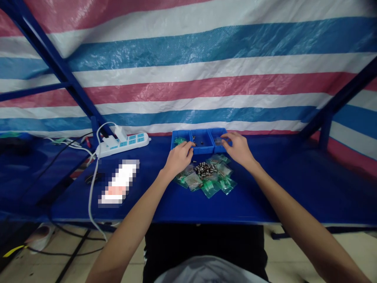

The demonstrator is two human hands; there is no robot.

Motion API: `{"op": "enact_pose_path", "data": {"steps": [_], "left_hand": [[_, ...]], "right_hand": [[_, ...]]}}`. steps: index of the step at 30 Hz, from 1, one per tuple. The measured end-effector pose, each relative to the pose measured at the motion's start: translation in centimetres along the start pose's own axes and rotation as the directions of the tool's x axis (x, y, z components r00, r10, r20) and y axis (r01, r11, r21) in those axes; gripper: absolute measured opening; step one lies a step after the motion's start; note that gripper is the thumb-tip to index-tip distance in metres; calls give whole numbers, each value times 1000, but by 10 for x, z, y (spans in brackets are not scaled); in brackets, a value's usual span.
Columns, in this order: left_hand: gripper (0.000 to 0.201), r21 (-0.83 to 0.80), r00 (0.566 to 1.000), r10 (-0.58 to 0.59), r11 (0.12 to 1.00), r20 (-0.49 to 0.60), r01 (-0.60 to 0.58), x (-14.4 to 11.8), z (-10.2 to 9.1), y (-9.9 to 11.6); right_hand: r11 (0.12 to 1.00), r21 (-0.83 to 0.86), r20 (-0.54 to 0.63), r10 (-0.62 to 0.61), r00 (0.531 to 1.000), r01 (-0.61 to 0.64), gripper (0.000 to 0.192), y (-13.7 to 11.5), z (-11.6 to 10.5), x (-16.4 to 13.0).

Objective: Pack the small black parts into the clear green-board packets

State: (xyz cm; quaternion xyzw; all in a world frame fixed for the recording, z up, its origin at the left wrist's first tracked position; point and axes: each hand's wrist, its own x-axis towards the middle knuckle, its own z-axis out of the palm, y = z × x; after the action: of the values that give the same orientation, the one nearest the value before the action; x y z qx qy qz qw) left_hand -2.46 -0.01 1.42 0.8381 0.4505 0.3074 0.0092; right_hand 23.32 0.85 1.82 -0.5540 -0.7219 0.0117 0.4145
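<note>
A: Where's the left hand?

B: At the near edge of the blue tray, fingers curled loosely, tips at the wall between the left and middle compartments. Whether it pinches anything I cannot tell; the fingertips are too small to read.

A: And the right hand?

B: Over the tray's right compartment, fingers bent down and partly spread at its rim. Again, I cannot tell if something is held.

A: What's in the tray?

B: Three compartments side by side. The left one holds something green, the middle a few small dark bits, the right something pale and unclear.

A: And between the hands?

B: Just in front of the tray, a heap of small metal parts lies on a spread of green plastic bags, all on the blue desk.

A: Further out?

B: To the left, well apart, a white power strip with a plug in it and a white cable running down over the desk's front edge. Near it lies a blurred-out flat thing. Behind everything hangs a striped tarp on a blue frame.
</note>
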Motion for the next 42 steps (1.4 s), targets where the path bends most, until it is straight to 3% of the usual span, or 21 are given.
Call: {"op": "enact_pose_path", "data": {"steps": [3,6,9,11,17,20,26,33,37,42], "left_hand": [[23,-23,993,67,998,96,-65,0,0,1],[23,-38,978,125,992,164,-121,-3,4,4],[24,-48,967,158,987,200,-152,-5,8,8],[24,-52,961,168,986,219,-160,-7,10,9],[26,-13,964,153,988,218,-154,-6,10,11],[26,-9,963,158,987,219,-160,-5,10,11],[25,-16,961,163,986,225,-164,-5,12,12],[25,-30,962,171,985,214,-168,-6,13,11],[25,-31,961,181,984,211,-178,-6,13,10],[25,-34,963,191,982,189,-188,-5,12,9]], "right_hand": [[996,50,196,-81,977,73,23,-14,-2,-4],[990,-106,351,-53,935,96,20,-16,-4,-10],[938,-337,397,71,915,74,19,-5,-6,-15],[913,-403,433,133,892,60,17,4,-8,-16],[927,-374,616,250,747,-2,24,16,-8,-9],[914,-405,640,285,713,-3,32,16,-5,-7],[905,-419,606,335,721,-69,38,14,-1,-8],[930,-351,613,316,724,-108,23,10,-5,-3],[925,-361,548,310,777,-114,24,11,-9,-3],[971,-218,465,190,865,-96,16,8,-19,-2]]}}
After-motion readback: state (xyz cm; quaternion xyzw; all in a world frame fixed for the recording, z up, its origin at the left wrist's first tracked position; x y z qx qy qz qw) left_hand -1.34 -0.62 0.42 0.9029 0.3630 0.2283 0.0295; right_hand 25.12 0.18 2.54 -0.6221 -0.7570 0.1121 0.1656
